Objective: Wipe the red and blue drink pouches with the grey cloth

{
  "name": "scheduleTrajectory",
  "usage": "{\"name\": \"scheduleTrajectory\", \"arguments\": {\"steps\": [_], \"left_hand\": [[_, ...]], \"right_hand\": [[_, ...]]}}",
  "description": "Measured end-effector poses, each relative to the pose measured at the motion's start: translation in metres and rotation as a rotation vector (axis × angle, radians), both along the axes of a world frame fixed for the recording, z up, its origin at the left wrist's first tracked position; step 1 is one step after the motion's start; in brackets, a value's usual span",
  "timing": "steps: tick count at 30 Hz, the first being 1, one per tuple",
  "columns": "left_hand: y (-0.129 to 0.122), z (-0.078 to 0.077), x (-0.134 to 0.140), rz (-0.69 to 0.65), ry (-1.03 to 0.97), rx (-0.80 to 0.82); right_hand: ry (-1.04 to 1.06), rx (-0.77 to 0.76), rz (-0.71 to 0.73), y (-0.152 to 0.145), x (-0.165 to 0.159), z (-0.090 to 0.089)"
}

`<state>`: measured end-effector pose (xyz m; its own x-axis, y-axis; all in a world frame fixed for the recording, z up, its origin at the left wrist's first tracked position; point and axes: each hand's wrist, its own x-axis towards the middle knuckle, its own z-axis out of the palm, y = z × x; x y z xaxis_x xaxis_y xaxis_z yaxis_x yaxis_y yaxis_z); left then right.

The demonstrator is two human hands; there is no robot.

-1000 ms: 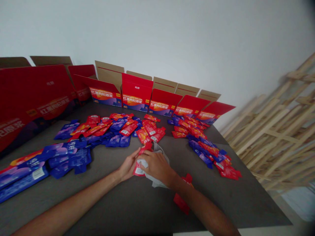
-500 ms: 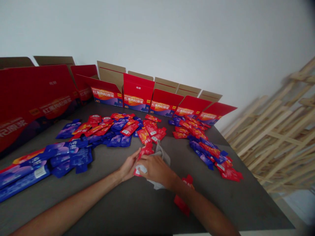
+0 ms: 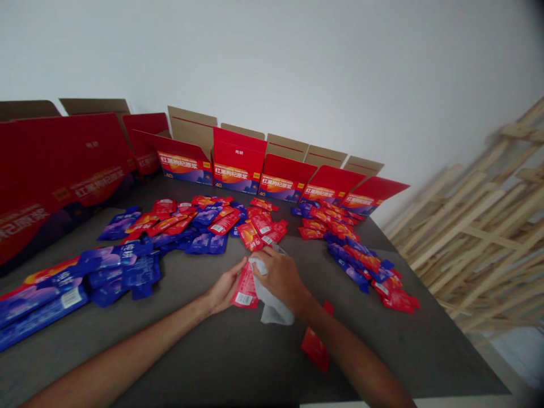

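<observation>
My left hand (image 3: 224, 289) grips a red pouch (image 3: 245, 289) by its left edge, with the barcode end toward me. My right hand (image 3: 280, 279) is closed on a whitish cloth (image 3: 274, 306), pressed against the pouch's upper end, which the cloth and fingers hide. Just beyond lie more red pouches (image 3: 260, 224). Under my right forearm, partly covered, rests another red pouch (image 3: 317, 347).
Open red cartons (image 3: 240, 161) line the back of the dark table (image 3: 204, 362), and larger red boxes (image 3: 63, 170) stand at left. Blue and red pouches lie in piles at left (image 3: 204, 241) and right (image 3: 361, 255). Wooden frames (image 3: 480, 226) lean beyond the right edge.
My right hand and the cloth have moved up along the pouch, from its lower part to its top end. The barcode on the pouch is now uncovered. My left hand keeps its place.
</observation>
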<state>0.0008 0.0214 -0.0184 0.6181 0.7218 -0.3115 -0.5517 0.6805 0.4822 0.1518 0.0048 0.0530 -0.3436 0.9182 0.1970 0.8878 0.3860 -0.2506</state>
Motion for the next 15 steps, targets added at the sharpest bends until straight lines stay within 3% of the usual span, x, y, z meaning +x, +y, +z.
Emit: {"name": "scheduleTrajectory", "arguments": {"steps": [5, 12, 15], "left_hand": [[0.0, 0.003, 0.0, 0.023, -0.019, -0.008], [0.008, 0.001, -0.002, 0.097, -0.032, 0.031], [0.008, 0.001, -0.002, 0.07, -0.02, 0.026]], "right_hand": [[0.009, -0.003, 0.027, 0.001, 0.001, -0.002], [-0.039, -0.157, 0.362, -0.008, -0.003, -0.015], [-0.044, -0.144, 0.32, -0.007, -0.002, -0.013]]}}
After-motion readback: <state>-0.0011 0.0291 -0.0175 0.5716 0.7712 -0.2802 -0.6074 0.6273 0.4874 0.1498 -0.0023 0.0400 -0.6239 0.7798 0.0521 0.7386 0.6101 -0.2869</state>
